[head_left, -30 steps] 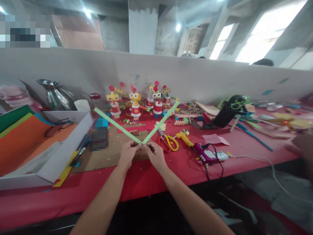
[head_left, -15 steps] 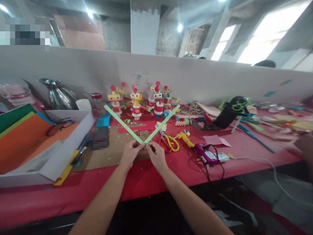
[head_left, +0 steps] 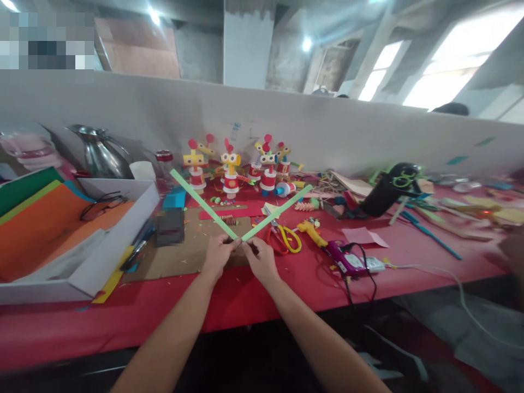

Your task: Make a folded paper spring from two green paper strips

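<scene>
- At far left on the red-covered desk [head_left: 82, 333], a white box [head_left: 117, 240] is seen, filled with coloured sheets [head_left: 53, 224], orange uppermost; a pair of glasses [head_left: 104, 206] is laid on them.
- Behind the box, a metal jug [head_left: 102, 155] is placed, with a white cup [head_left: 143, 171] beside it and a red-lidded jar [head_left: 164, 162] next along.
- Right of the box, a piece of brown cardboard [head_left: 167, 265] is laid flat.
- Toward the back, several small figures [head_left: 230, 182] with red-and-white bodies and yellow or white heads are grouped.
- In the middle, above the cardboard's right part, the lower end of the left green strip [head_left: 202, 203] is pinched between thumb and fingers of the left hand [head_left: 220, 255].
- Just beside it, the lower end of the right green strip [head_left: 276, 216] is pinched by the right hand [head_left: 261, 259]. A V is formed, opening away from the person; whether the strips are joined cannot be told.
- Near the right hand, scissors [head_left: 292, 240] with red and yellow handles are laid down.
- Farther right, a yellow tool [head_left: 313, 233], a purple device [head_left: 351, 261] and a pink paper [head_left: 365, 237] are spread out.
- Behind these, a black container [head_left: 377, 192] is tilted.
</scene>
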`<state>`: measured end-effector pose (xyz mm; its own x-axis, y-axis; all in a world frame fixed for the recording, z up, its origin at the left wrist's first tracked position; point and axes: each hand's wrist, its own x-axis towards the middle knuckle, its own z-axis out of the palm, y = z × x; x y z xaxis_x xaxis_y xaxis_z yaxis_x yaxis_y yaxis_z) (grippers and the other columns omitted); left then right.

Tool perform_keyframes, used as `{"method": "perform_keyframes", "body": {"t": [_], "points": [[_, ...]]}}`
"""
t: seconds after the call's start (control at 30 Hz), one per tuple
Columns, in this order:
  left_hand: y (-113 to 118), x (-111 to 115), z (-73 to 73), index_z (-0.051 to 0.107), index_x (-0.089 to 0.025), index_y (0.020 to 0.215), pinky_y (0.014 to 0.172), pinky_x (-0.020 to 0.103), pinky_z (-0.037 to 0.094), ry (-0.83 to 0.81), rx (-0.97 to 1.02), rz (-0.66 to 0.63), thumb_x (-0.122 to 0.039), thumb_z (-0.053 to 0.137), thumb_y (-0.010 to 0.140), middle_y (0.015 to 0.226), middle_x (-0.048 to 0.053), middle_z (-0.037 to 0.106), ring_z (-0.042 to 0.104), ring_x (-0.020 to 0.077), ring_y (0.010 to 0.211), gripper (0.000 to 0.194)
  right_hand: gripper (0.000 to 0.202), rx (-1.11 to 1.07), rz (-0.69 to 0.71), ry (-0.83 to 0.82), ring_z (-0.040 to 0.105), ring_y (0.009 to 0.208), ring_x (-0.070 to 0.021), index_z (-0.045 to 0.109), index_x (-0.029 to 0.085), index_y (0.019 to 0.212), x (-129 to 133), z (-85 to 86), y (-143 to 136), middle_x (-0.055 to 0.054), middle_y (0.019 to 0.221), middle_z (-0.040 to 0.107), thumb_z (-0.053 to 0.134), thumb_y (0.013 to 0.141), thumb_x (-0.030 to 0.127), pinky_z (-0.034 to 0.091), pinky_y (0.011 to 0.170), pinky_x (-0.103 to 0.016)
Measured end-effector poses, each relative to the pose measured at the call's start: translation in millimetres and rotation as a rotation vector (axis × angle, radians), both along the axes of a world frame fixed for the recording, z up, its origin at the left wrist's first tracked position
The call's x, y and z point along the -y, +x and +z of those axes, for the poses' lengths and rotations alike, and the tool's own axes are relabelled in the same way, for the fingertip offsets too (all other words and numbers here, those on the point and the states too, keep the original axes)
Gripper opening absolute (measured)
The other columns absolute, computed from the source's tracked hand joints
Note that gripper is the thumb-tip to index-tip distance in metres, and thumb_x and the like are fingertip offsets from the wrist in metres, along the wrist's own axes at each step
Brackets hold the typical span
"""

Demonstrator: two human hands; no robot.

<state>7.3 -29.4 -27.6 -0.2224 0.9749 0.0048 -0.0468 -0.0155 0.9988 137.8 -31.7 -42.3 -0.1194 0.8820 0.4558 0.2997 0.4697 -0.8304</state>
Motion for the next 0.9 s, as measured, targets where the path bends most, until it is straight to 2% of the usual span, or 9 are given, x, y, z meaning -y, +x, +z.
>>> {"method": "perform_keyframes", "body": {"t": [0.1,0.23,0.4,0.5,0.6,0.77,0.9], "points": [[0,0,1.0,0.065,-0.015,0.057,0.049,0.023,0.03,0.012,-0.012,-0.005,-0.04,0.077,0.054,0.047,-0.004,0.052,0.042,0.0093,0.047,0.028,0.024,-0.009,-0.005,-0.002,0.047,0.058,-0.0131,0.057,0.019,0.071,-1,-1.1,0,0.001,0.061,0.051,0.049,0.086,0.036,0.037,0.054,-0.023],[1,1,1.9,0.065,-0.016,0.059,0.053,0.023,0.035,0.057,0.022,-0.048,-0.037,0.076,0.057,0.052,-0.003,0.056,0.047,0.0106,0.052,0.024,0.025,-0.031,-0.018,0.002,0.05,0.061,-0.0141,0.058,0.019,0.072,-1,-2.4,-1,0.0,0.064,0.054,0.048,0.087,0.036,0.039,0.056,-0.024],[-1,3,3.8,0.066,-0.016,0.059,0.054,0.024,0.035,0.03,0.081,-0.068,-0.038,0.077,0.056,0.054,-0.002,0.058,0.048,0.0107,0.053,0.025,0.023,-0.11,0.006,-0.09,0.052,0.058,-0.0142,0.059,0.018,0.074,-1,-2.0,-4,0.0,0.063,0.057,0.052,0.084,0.037,0.041,0.055,-0.024],[-4,2,6.1,0.066,-0.015,0.056,0.052,0.024,0.033,-0.006,0.053,-0.03,-0.04,0.078,0.053,0.049,-0.002,0.055,0.046,0.0102,0.05,0.028,0.025,-0.119,0.036,-0.153,0.053,0.058,-0.0144,0.059,0.018,0.069,-4,1.4,-6,0.0,0.061,0.058,0.054,0.081,0.038,0.041,0.055,-0.024],[-8,-1,9.0,0.07,-0.014,0.064,0.054,0.025,0.036,-0.039,0.11,-0.048,-0.042,0.078,0.054,0.054,0.0,0.059,0.049,0.0114,0.052,0.031,0.023,-0.117,0.077,-0.193,0.053,0.058,-0.014,0.062,0.018,0.068,-11,10.3,-9,0.001,0.06,0.059,0.057,0.079,0.037,0.041,0.056,-0.024],[-15,-11,9.6,0.069,-0.016,0.076,0.06,0.026,0.043,0.016,0.308,-0.114,-0.044,0.074,0.057,0.062,0.001,0.063,0.054,0.0124,0.057,0.034,0.021,-0.363,0.109,-0.37,0.049,0.053,-0.0113,0.062,0.017,0.065,-24,22.1,-20,0.002,0.056,0.058,0.061,0.073,0.035,0.037,0.052,-0.023],[-18,-14,6.4,0.068,-0.016,0.072,0.055,0.024,0.04,-0.045,0.29,-0.09,-0.04,0.079,0.051,0.057,-0.001,0.061,0.052,0.011,0.053,0.034,0.021,-0.484,0.115,-0.422,0.048,0.052,-0.0105,0.063,0.016,0.064,-27,14.0,-25,0.003,0.055,0.057,0.065,0.07,0.036,0.037,0.053,-0.023]]}}
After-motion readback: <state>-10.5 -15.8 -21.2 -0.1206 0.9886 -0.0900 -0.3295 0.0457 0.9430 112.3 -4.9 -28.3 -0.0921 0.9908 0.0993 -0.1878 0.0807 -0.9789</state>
